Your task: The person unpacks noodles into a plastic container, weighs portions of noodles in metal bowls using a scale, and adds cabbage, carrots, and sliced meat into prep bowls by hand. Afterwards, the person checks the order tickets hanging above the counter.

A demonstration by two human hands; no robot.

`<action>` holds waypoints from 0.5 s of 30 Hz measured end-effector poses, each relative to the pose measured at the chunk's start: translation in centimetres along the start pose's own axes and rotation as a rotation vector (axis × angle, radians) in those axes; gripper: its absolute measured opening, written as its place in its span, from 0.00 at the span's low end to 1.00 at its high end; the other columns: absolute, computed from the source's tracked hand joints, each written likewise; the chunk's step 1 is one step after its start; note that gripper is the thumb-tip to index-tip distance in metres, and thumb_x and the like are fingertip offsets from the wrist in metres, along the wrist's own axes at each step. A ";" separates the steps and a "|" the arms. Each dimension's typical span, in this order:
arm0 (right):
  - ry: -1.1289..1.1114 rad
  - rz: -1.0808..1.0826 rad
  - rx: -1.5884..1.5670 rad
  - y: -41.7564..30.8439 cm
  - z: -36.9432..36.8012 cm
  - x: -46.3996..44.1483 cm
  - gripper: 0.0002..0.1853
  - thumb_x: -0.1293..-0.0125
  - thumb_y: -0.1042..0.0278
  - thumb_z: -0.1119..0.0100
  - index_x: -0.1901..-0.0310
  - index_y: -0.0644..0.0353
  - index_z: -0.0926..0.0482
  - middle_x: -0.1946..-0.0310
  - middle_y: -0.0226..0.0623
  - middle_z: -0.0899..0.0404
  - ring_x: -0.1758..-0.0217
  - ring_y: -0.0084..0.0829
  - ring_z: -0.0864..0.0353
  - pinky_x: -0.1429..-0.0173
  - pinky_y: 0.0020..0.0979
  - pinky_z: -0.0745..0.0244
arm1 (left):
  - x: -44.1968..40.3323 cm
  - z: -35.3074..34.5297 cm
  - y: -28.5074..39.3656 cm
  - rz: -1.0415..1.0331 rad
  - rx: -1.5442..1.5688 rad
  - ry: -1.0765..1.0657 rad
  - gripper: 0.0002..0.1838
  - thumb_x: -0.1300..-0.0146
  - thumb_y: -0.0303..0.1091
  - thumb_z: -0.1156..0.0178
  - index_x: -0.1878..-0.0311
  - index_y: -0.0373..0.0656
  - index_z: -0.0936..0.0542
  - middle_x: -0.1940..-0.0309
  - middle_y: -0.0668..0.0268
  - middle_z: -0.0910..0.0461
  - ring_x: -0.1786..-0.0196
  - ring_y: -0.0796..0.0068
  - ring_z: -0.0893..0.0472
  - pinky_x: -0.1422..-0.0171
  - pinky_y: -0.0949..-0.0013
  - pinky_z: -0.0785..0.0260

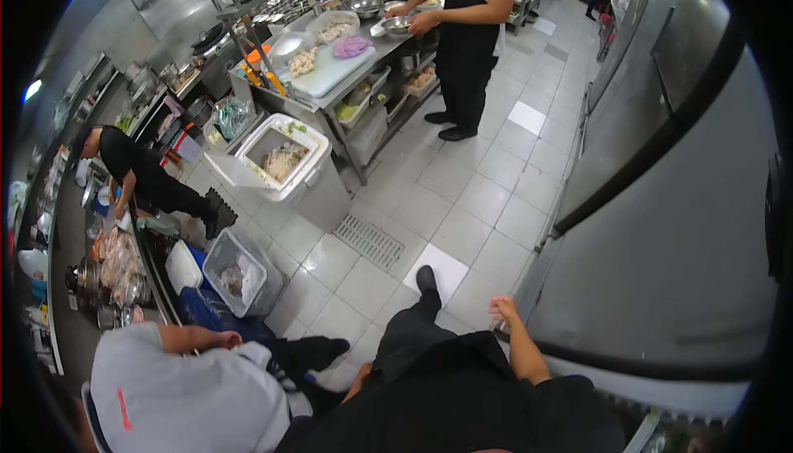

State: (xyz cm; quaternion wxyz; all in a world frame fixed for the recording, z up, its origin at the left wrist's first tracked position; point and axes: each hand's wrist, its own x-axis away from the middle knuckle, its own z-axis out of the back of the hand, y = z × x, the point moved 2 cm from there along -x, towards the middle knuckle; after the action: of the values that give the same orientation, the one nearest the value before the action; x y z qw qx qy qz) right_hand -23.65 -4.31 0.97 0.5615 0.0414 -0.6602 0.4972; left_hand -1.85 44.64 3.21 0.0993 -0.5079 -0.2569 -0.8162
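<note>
Steel refrigerator (628, 288) stands at right, just beside the half-curled, empty right hand (501, 308), whose careless swing could strike it; the left hand (362, 377) is partly hidden, grip indeterminable.

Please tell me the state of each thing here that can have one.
Right hand: nothing visible in it
Left hand: mostly hidden, holding unclear
White bin: flap open
Grey bin: uncovered
Cutting board: partly covered by food
Metal bowl: held by a co-worker
</note>
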 end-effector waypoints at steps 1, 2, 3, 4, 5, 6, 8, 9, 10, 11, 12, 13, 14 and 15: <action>0.053 -0.048 -0.083 -0.2 0.7 -1.9 0.10 0.38 0.63 0.48 0.58 0.55 0.25 0.64 0.35 0.20 0.65 0.32 0.18 0.62 0.37 0.24 | -1.6 0.1 2.4 -0.016 0.007 -0.008 0.13 0.35 0.39 0.52 0.55 0.47 0.21 0.64 0.66 0.20 0.64 0.69 0.20 0.66 0.61 0.27; 0.111 -0.107 -0.166 -0.1 1.1 -2.7 0.10 0.37 0.63 0.49 0.57 0.56 0.25 0.63 0.37 0.20 0.64 0.34 0.18 0.62 0.39 0.24 | -3.6 0.0 4.9 -0.028 0.022 -0.023 0.13 0.35 0.39 0.53 0.54 0.47 0.22 0.64 0.66 0.20 0.64 0.69 0.20 0.66 0.61 0.27; 0.121 -0.105 -0.165 -1.0 1.6 -3.2 0.10 0.37 0.63 0.49 0.57 0.56 0.25 0.63 0.37 0.20 0.64 0.34 0.18 0.62 0.39 0.24 | -5.6 -0.1 7.8 -0.039 0.042 -0.047 0.14 0.35 0.40 0.53 0.54 0.47 0.22 0.63 0.66 0.20 0.63 0.69 0.20 0.66 0.61 0.27; 0.115 -0.115 -0.183 -2.0 2.2 -3.5 0.10 0.36 0.63 0.51 0.56 0.56 0.26 0.63 0.38 0.21 0.64 0.36 0.18 0.61 0.40 0.25 | -8.1 -0.5 10.8 -0.052 0.065 -0.088 0.14 0.34 0.40 0.54 0.54 0.47 0.22 0.63 0.66 0.20 0.63 0.69 0.20 0.66 0.60 0.27; 0.107 -0.131 -0.201 -2.4 2.5 -3.6 0.11 0.35 0.64 0.53 0.56 0.56 0.26 0.63 0.39 0.21 0.63 0.38 0.18 0.61 0.42 0.25 | -10.5 -0.4 13.6 -0.058 0.087 -0.136 0.14 0.34 0.40 0.54 0.54 0.47 0.22 0.63 0.66 0.20 0.63 0.69 0.20 0.66 0.60 0.27; 0.119 -0.135 -0.196 -2.6 2.9 -4.2 0.11 0.35 0.64 0.53 0.56 0.56 0.26 0.63 0.39 0.21 0.63 0.38 0.18 0.61 0.42 0.25 | -13.1 0.1 17.2 -0.071 0.126 -0.177 0.15 0.34 0.41 0.55 0.54 0.47 0.22 0.62 0.66 0.20 0.63 0.69 0.20 0.66 0.60 0.27; 0.160 -0.123 -0.274 -4.5 3.4 -6.6 0.12 0.35 0.64 0.55 0.54 0.56 0.27 0.63 0.40 0.22 0.62 0.40 0.19 0.61 0.44 0.26 | -16.7 2.5 24.9 -0.185 0.181 -0.166 0.15 0.33 0.41 0.56 0.53 0.48 0.22 0.62 0.66 0.20 0.62 0.68 0.20 0.66 0.59 0.27; 0.190 -0.132 -0.297 -6.2 3.4 -6.8 0.12 0.35 0.64 0.55 0.53 0.55 0.27 0.63 0.37 0.23 0.62 0.37 0.20 0.60 0.43 0.26 | -17.1 4.5 29.4 -0.312 0.184 -0.139 0.15 0.33 0.43 0.55 0.55 0.48 0.21 0.66 0.66 0.20 0.66 0.72 0.20 0.72 0.67 0.28; 0.186 -0.143 -0.295 -7.6 3.3 -7.4 0.12 0.35 0.64 0.55 0.53 0.55 0.27 0.63 0.37 0.23 0.62 0.37 0.20 0.60 0.43 0.26 | -17.7 6.3 33.2 -0.424 0.209 -0.048 0.14 0.35 0.44 0.52 0.57 0.47 0.21 0.70 0.68 0.20 0.70 0.75 0.20 0.74 0.72 0.31; 0.170 -0.179 -0.294 -8.9 3.0 -8.1 0.12 0.36 0.65 0.54 0.53 0.55 0.27 0.63 0.36 0.23 0.61 0.35 0.20 0.59 0.42 0.26 | -16.4 8.2 37.7 -0.503 0.215 0.022 0.14 0.36 0.46 0.48 0.59 0.46 0.21 0.73 0.69 0.21 0.73 0.78 0.21 0.77 0.75 0.33; 0.152 -0.213 -0.293 -10.6 2.4 -8.9 0.12 0.37 0.66 0.54 0.52 0.55 0.27 0.62 0.35 0.23 0.61 0.34 0.20 0.59 0.41 0.26 | -18.3 9.9 40.7 -0.611 0.177 -0.001 0.14 0.32 0.45 0.52 0.55 0.48 0.23 0.64 0.69 0.21 0.65 0.77 0.20 0.68 0.70 0.29; 0.140 -0.216 -0.204 -12.6 1.8 -9.5 0.12 0.38 0.66 0.52 0.53 0.54 0.26 0.63 0.33 0.22 0.61 0.32 0.21 0.58 0.40 0.27 | -17.8 11.2 44.2 -0.655 0.280 0.010 0.12 0.33 0.43 0.49 0.54 0.48 0.24 0.63 0.69 0.22 0.65 0.78 0.21 0.68 0.72 0.30; 0.132 -0.218 -0.200 -14.5 1.3 -10.6 0.12 0.38 0.66 0.52 0.53 0.54 0.26 0.63 0.33 0.22 0.61 0.32 0.21 0.58 0.40 0.27 | -16.5 12.2 47.8 -0.702 0.385 0.022 0.12 0.35 0.42 0.45 0.54 0.48 0.24 0.63 0.69 0.22 0.65 0.78 0.21 0.68 0.74 0.31; 0.131 -0.235 -0.143 -16.2 0.8 -11.7 0.11 0.38 0.65 0.53 0.57 0.56 0.24 0.64 0.34 0.21 0.66 0.30 0.21 0.62 0.35 0.28 | -15.7 13.3 50.6 -0.699 0.386 0.029 0.12 0.35 0.42 0.45 0.54 0.48 0.24 0.63 0.69 0.22 0.65 0.78 0.21 0.68 0.74 0.31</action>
State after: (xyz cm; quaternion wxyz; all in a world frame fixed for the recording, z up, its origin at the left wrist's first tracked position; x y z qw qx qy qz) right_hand -9.95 -18.89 1.79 0.6591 0.0460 -0.6465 0.3815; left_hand 37.20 7.05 10.23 -0.0875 -0.3504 -0.5616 -0.7444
